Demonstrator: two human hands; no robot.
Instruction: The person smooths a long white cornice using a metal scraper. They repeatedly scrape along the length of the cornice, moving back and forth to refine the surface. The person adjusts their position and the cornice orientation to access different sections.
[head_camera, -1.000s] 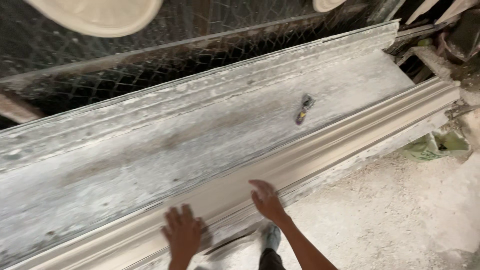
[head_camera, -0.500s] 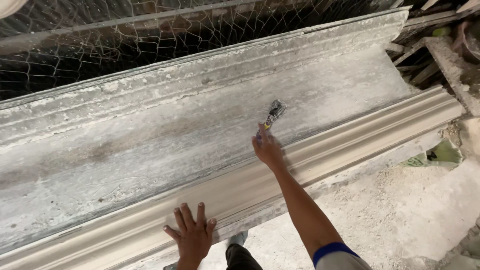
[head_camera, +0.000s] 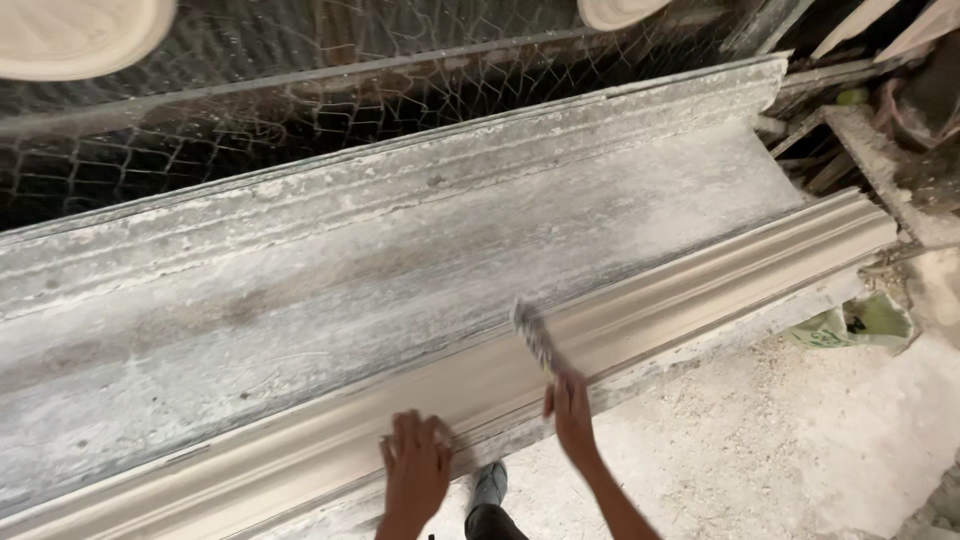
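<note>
A long plaster cornice moulding (head_camera: 700, 290) lies along the near edge of a dusty grey work slab (head_camera: 330, 300). My right hand (head_camera: 572, 408) grips the handle of a small scraper tool (head_camera: 533, 336), whose blade rests on the top of the moulding. My left hand (head_camera: 415, 470) lies flat with fingers spread on the moulding's face, just left of the right hand.
Chicken-wire fencing (head_camera: 300, 110) runs behind the slab, with two pale round castings (head_camera: 70, 35) at the top. Wooden scraps pile up at the right (head_camera: 870, 130). A green bag (head_camera: 860, 320) lies on the dusty floor. My shoe (head_camera: 490, 485) shows below the slab.
My right hand has picked up the scraper from the slab and pulled it back to the moulding. My left hand stays pressed on the moulding.
</note>
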